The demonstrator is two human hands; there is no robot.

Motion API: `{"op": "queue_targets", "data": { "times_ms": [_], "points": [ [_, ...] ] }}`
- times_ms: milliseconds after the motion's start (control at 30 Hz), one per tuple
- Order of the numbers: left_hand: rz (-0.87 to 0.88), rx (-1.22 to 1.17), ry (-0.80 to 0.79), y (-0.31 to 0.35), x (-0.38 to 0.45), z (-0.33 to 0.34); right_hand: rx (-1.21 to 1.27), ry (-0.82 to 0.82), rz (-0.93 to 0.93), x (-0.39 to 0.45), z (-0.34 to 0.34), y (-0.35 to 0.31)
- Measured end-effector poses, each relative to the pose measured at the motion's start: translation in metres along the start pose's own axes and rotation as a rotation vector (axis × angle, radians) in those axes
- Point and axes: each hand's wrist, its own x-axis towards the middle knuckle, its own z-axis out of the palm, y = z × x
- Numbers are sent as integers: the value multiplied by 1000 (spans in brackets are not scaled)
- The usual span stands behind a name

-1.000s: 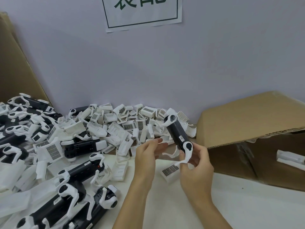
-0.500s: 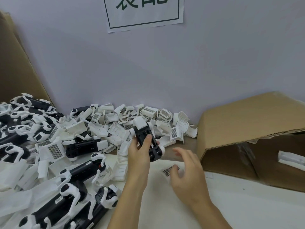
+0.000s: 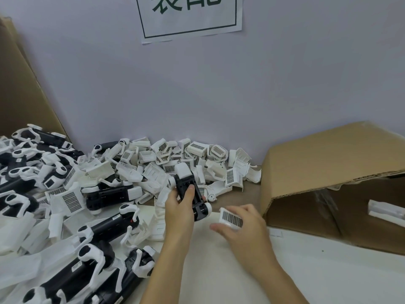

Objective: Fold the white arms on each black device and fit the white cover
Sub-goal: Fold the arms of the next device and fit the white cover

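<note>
device: black device at centre frame, gripped by left hand, thumb across its body; a white piece sits on its far end, white arms look folded flat, hard to be sure
cover: white cover with a dark grid patch, pinched in right hand just right of the device, apart from it, at table level
hands: left wrapped round the device; right curled on the cover
change: a second ago both hands worked one device with an arm sticking out; half a second ago right hand was bare and reaching; now it has the cover
meaning: folding step seems done for this unit, fitting the cover is next, likely needs lining up with the near end
pile: loose white covers behind the device; more black devices with arms out at lower left
box: cardboard box at right, on its side
writing: paper sign at top centre, large dark characters cut off by frame edge, unreadable; small labels on devices too small to read
</note>
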Motion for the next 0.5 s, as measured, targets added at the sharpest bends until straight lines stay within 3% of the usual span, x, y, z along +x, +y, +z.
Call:
{"op": "queue_targets", "data": {
  "times_ms": [200, 367, 500],
  "points": [
    [20, 47, -67, -2, -2, 2, 384, 84, 126, 6, -11, -1],
    [18, 81, -238, -1, -8, 9, 962, 29, 478, 12, -17, -10],
    [-41, 120, -328, 2, -13, 11, 1040, -23, 498, 10, -17, -9]
  ]
}}
